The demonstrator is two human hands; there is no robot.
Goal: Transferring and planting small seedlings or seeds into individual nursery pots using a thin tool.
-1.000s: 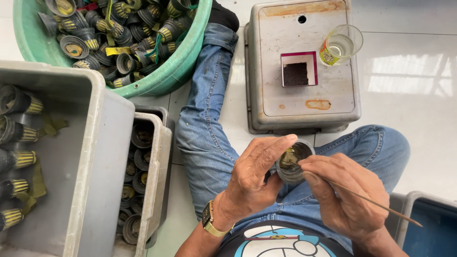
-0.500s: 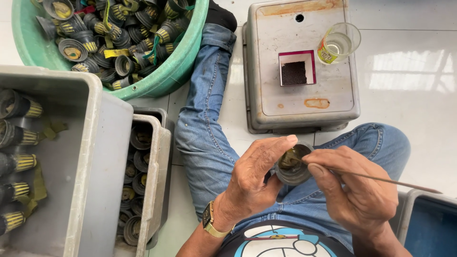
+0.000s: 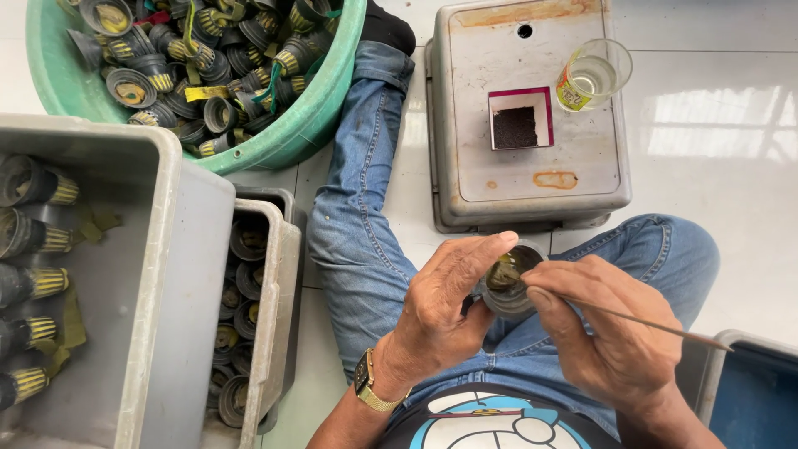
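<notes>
The left hand is wrapped around a small dark cup-shaped part, fingers clenched on its side so its open mouth faces up, just below the middle of the frame and above the person's lap. The right hand pinches a thin stick that trails off toward the lower right, with its working end at the cup's mouth, where some yellowish-green matter sits. To me this looks like the working-inside step, poking or packing what is in the cup; the next move seems to call for a steady left grip and a fine, careful push with the stick. Behind, upper centre, an upturned grey box carries a small square tray of dark grains and a clear glass. A green basin upper left and grey bins on the left hold many similar cups.
</notes>
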